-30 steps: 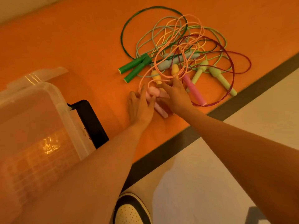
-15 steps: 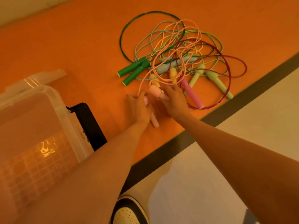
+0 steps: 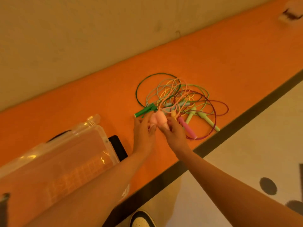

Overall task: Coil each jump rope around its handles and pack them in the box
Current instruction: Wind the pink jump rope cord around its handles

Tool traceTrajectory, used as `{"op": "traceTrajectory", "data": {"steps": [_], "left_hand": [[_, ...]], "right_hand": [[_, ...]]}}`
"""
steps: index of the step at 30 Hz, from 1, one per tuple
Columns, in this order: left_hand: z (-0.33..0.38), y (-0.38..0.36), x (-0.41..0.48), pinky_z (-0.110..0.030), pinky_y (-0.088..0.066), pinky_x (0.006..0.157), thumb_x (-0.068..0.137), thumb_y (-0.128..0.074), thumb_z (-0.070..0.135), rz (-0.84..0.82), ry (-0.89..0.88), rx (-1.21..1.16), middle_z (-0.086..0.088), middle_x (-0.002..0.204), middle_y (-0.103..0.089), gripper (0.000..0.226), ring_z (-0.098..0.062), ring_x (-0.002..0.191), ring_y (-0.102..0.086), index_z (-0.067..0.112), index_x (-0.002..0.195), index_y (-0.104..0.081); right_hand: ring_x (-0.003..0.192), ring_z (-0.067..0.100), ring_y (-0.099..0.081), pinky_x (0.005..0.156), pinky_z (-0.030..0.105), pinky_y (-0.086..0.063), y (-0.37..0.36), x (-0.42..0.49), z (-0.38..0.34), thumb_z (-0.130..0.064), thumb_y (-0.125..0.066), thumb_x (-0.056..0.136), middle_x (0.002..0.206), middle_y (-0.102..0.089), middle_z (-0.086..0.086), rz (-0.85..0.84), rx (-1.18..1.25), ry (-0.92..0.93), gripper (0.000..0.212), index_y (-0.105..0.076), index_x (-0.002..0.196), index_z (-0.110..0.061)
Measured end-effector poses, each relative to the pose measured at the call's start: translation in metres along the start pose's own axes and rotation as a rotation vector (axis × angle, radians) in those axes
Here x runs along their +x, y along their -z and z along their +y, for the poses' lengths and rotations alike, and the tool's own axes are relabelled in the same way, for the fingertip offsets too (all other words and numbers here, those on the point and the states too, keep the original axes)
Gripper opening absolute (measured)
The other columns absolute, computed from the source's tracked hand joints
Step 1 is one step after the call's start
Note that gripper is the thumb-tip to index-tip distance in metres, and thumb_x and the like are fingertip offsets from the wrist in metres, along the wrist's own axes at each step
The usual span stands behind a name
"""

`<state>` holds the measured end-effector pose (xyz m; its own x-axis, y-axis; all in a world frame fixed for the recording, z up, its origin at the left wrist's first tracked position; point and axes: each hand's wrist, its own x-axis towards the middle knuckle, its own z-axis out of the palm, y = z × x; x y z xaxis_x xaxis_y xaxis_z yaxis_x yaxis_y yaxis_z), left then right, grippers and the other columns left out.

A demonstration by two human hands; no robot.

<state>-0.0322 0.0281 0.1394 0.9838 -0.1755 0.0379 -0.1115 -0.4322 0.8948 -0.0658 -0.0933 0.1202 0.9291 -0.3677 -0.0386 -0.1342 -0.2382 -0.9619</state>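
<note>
Observer: Shoe toe [image 3: 141, 220] at the near edge, on the floor below the counter [image 3: 229, 63]. Box [image 3: 105, 138], clear plastic, on the counter to the left. Black slab [image 3: 118, 148] just beside its right wall.

Checker: Hands?

Observer: Both meet above the counter's near part. Right hand [image 3: 173, 135]: fingers curled round the butt ends of the pale pink handles [image 3: 159, 119], held side by side. Left hand [image 3: 142, 136]: fingers against the pair's left flank (blurred; cannot tell whether they close round it).

Checker: Axis of the pair?

Observer: Butts toward the person, cord ends pointing away. The pale pink cord [image 3: 170, 94] leaves those far ends and runs into the heap of ropes [image 3: 185, 97], threaded among the green handles [image 3: 146, 110], the magenta handle [image 3: 187, 128] and the lime handles [image 3: 208, 120].

Checker: So the cord lies beyond the fingers, not beside them.

Observer: Yes. Judgement: first rope, coiling not yet begun. The right hand suits as anchor. The left is on the freer side for winding, and is nearer the box. Snagging in the heap is the risk.
</note>
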Motion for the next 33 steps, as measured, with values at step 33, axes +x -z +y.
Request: {"op": "traceTrajectory", "data": {"steps": [33], "left_hand": [[0.177, 0.256, -0.091, -0.035, -0.057, 0.055, 0.095, -0.065, 0.021, -0.348, -0.014, -0.411, 0.003, 0.130, -0.060, 0.054, -0.024, 0.079, -0.074, 0.038, 0.141, -0.043]], "right_hand": [[0.069, 0.008, -0.060, 0.053, 0.019, -0.045, 0.005, -0.118, -0.312, -0.057, -0.071, 0.080, 0.087, -0.064, -0.003, -0.006, -0.443, -0.002, 0.038, -0.063, 0.093, -0.022]]}}
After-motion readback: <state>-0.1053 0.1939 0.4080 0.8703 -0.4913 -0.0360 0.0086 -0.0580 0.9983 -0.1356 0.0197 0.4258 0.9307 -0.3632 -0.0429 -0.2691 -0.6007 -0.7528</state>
